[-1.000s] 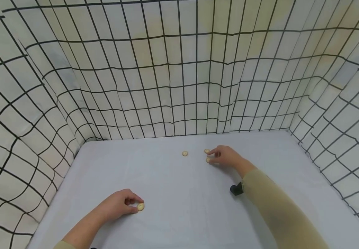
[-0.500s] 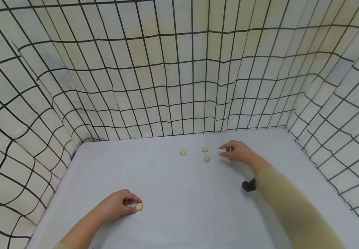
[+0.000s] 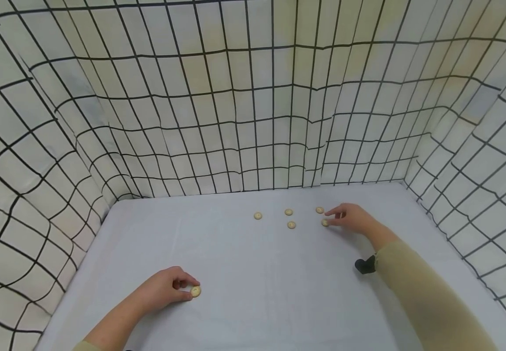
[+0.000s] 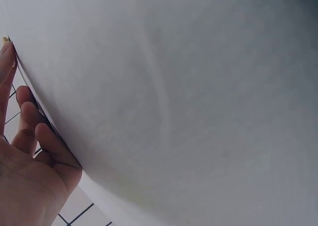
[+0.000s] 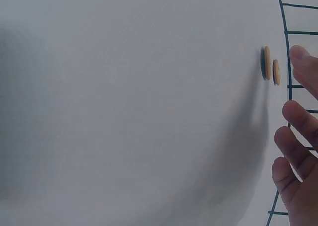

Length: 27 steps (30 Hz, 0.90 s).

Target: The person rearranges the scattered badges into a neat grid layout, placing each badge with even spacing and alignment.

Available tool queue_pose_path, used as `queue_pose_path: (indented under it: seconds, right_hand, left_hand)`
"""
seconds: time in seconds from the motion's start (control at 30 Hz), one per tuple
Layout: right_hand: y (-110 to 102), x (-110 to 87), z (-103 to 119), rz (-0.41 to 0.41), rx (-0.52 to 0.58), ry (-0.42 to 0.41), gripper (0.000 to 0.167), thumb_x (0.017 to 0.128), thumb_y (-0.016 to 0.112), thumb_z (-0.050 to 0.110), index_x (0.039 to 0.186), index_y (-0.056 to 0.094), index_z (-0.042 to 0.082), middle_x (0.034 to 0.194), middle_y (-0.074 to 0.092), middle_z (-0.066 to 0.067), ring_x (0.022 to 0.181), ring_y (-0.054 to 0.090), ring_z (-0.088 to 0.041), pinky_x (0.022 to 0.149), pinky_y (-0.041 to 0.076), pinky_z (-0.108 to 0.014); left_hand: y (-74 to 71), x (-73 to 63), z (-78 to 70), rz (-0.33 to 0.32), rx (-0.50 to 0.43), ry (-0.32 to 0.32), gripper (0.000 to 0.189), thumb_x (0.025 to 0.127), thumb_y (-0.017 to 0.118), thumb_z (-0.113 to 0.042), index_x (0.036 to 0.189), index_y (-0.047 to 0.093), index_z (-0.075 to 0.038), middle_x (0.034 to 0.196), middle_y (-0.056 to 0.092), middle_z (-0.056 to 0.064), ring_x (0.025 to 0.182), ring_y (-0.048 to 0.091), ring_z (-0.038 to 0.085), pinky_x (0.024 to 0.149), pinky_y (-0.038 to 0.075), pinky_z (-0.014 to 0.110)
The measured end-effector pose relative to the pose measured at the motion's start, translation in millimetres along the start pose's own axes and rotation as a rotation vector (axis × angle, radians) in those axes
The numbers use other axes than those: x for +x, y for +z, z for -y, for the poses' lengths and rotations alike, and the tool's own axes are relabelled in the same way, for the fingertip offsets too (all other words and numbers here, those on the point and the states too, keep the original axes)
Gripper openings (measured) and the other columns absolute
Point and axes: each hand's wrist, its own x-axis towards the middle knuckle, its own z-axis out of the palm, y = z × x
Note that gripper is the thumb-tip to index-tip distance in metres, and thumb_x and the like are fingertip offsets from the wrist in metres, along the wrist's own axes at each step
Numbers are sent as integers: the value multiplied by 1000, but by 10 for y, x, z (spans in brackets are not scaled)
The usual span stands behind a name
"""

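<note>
Near the front left, my left hand [image 3: 163,291] pinches a pale wooden button [image 3: 195,291] between thumb and index finger. In the left wrist view only a sliver of that button [image 4: 5,39] shows at the fingertips. At the back right, my right hand [image 3: 353,218] has its index finger and thumb apart. The thumb tip is at one button [image 3: 325,223], and the index tip is beside another button [image 3: 319,210]; contact is hard to tell. In the right wrist view, the fingers [image 5: 293,114] are spread, near two buttons [image 5: 267,63] seen edge-on.
Left of my right hand lie three more buttons: a left one [image 3: 258,215], a back one [image 3: 289,212] and a front one [image 3: 291,224]. A white cloth [image 3: 253,273] covers the table. White walls with a black grid [image 3: 244,122] enclose its back and sides.
My right hand has moved right, away from the pair of buttons it was at. Two more buttons now show at its fingertips. The left hand keeps its button in place.
</note>
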Motion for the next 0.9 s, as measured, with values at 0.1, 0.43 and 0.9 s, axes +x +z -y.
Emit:
queue_pose_path:
  seconds: [0.1, 0.43, 0.9]
  right_hand:
    - [21, 6, -43, 19, 5, 5, 41, 88, 75, 38, 122, 71, 16, 102, 60, -8, 92, 51, -24, 73, 43, -36]
    - [70, 27, -87, 25, 45, 0, 40, 87, 76, 30, 124, 70, 16, 106, 59, -9, 96, 51, -26, 77, 42, -37]
    - [88, 63, -88, 21, 43, -1, 33, 88, 75, 29, 118, 73, 16, 111, 60, -9, 100, 53, -26, 84, 44, -42]
  left_hand:
    - [-6, -2, -1, 0, -8, 9, 25, 79, 84, -28, 102, 76, -26, 86, 53, -3, 79, 44, 15, 66, 36, 27]
    - [10, 17, -8, 5, -21, -14, 24, 78, 85, -30, 99, 76, -28, 87, 54, -3, 80, 45, 16, 67, 37, 27]
    - [-4, -2, 1, 0, -24, -7, 25, 78, 85, -33, 100, 76, -25, 87, 54, -2, 80, 45, 16, 66, 37, 27]
